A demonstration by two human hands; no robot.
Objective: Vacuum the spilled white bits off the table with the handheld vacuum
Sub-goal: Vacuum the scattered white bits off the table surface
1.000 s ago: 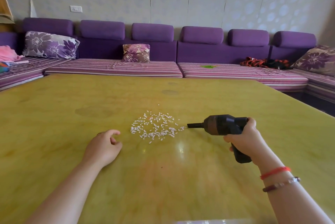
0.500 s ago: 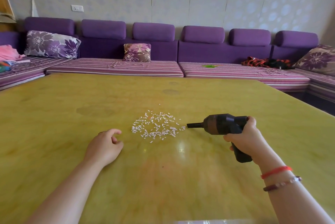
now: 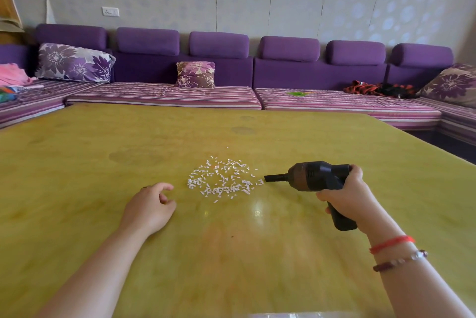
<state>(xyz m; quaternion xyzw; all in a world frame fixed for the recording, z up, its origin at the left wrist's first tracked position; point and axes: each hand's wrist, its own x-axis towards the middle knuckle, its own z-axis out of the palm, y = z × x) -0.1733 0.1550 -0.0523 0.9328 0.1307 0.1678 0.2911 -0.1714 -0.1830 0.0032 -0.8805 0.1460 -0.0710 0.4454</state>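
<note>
Head view, only cam. Right hand (image 3: 346,198) is wrapped tight around the pistol grip of the handheld vacuum (image 3: 313,180), fingers curled fully round it, nothing else held. Vacuum body is raised a little off the table (image 3: 77,163); its long axis runs roughly level, nozzle (image 3: 275,178) pointing toward the person's left. White bits (image 3: 221,178) sit in one loose patch mid-table, a few strays on the far side. Key relation: the patch lies straight off the nozzle tip, on the vacuum's own axis; the nearest bits are just beside the tip, can't tell if any touch it. So the next move is probably a plain push leftward along that axis, with the nozzle dipped toward the surface. Left hand (image 3: 150,205) rests on the table just beside the patch's left edge, fingers loosely curled, holding nothing. It's as near to the bits as the nozzle but has no tool. Risk: if the sweep runs across the whole patch, it ends near the left hand. Patch looks essentially whole, so pickup seems barely started. Purple sofa (image 3: 319,75) behind, irrelevant.
</note>
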